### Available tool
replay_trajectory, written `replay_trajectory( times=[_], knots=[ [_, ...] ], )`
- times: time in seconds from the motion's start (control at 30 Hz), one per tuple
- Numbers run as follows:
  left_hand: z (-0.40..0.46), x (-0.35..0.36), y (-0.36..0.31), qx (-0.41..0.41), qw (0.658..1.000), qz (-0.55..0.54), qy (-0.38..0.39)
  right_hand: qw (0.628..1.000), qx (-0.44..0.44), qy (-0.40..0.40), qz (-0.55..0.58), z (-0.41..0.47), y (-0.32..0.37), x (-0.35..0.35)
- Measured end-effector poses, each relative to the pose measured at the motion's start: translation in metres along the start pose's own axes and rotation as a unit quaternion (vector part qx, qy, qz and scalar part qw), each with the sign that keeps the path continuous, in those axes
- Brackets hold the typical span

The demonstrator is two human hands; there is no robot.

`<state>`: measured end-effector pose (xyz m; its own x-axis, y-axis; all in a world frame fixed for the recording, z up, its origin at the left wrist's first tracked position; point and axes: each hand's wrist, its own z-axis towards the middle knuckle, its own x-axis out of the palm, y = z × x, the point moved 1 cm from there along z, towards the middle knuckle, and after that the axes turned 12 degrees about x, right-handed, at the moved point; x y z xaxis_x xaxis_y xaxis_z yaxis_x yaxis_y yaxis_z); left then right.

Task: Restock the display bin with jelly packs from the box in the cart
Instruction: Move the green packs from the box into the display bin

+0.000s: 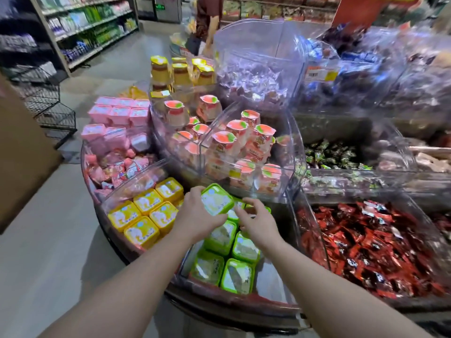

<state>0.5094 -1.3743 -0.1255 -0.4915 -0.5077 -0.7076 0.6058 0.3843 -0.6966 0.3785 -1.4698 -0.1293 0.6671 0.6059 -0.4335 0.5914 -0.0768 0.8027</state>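
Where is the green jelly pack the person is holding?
The green pack is in the left hand, low in the middle of the head view, above the green packs in the bin, right of the yellow packs.

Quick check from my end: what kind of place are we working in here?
Most likely a supermarket's snack section. Clear display bins hold jelly cups and wrapped sweets, one bin carries a barcoded price label, and stocked shelves line the aisle. The left hand holds a green jelly pack over its bin.
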Motion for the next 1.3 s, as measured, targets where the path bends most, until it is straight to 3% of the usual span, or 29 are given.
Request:
replay_trajectory(
  times=[0.1,0.23,0.37,0.5,0.7,0.87,1.0,1.17,1.3],
  knots=[
    [-0.001,0.019,-0.021,0.006,1.0,-0.017,-0.002,0.986,0.048,0.077,0.14,-0.002,0.013,-0.01],
    [-0.009,0.037,-0.031,0.072,0.995,-0.035,0.062,0.981,0.084,0.046,0.168,0.001,-0.004,-0.029],
    [-0.011,0.041,-0.017,0.141,0.971,0.065,0.179,0.989,0.092,0.019,0.117,-0.006,-0.036,-0.044],
    [-0.018,0.045,0.001,0.144,0.938,0.177,0.261,0.991,0.133,-0.012,0.017,-0.011,-0.068,-0.03],
    [-0.019,0.048,0.012,0.174,0.933,0.195,0.246,0.989,0.143,-0.035,0.013,-0.007,-0.074,-0.016],
    [-0.01,0.047,0.004,0.155,0.926,0.203,0.278,0.991,0.126,-0.024,-0.032,-0.022,-0.062,-0.027],
    [0.007,0.044,-0.043,0.148,0.935,0.189,0.261,0.995,0.066,-0.047,-0.054,-0.039,-0.044,-0.06],
    [0.015,0.081,-0.157,0.249,0.932,0.188,0.184,0.973,-0.041,-0.205,-0.096,-0.064,-0.044,-0.152],
    [-0.026,0.157,-0.258,0.334,0.898,0.229,0.172,0.912,0.062,-0.312,-0.258,-0.094,-0.114,-0.259]
  ],
)
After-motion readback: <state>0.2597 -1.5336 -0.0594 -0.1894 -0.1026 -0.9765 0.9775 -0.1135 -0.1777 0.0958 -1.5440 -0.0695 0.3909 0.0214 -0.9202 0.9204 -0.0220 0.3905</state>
